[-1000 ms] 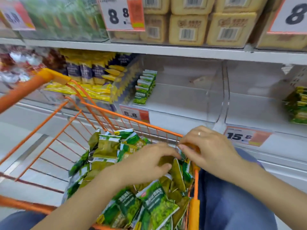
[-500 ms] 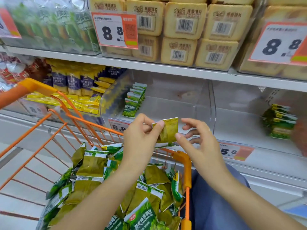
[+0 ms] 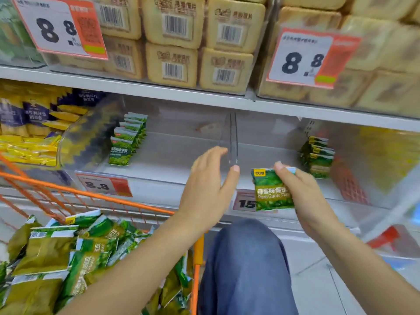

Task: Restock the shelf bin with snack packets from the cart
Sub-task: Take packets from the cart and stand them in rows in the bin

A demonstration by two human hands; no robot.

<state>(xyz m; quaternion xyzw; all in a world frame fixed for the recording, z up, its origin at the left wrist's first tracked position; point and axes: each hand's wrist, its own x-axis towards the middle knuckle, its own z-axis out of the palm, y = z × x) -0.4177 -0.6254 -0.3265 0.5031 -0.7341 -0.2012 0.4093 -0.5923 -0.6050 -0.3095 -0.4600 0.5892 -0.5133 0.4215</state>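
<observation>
Tan boxes with barcodes (image 3: 172, 23) crowd the top shelf, with two big orange-and-white price cards (image 3: 60, 28) reading 8.8 hanging in front of them. On the shelf below, yellow and purple packs (image 3: 34, 123) fill the far left section. Next to them is a clear shelf bin (image 3: 181, 153) with only a short row of green packets (image 3: 127, 139) standing along its left side. A clear divider (image 3: 231, 137) rises between that bin and the neighbouring one on the right, where another small stack of green packets (image 3: 318, 155) leans near the right wall. Smaller price labels (image 3: 103, 185) sit on the shelf edge.

An orange wire cart (image 3: 118, 198) stands at the lower left, heaped with green and olive snack packets (image 3: 68, 253). A knee in blue trousers (image 3: 247, 264) rises between the cart and the shelf.

The left hand (image 3: 206, 192) is raised in front of the divider with its fingers straight and relaxed, holding nothing; whether it touches the divider I cannot tell. The right hand (image 3: 304, 194) grips one green snack packet (image 3: 271, 189) upright, thumb at its top edge, in the air just before the shelf edge.
</observation>
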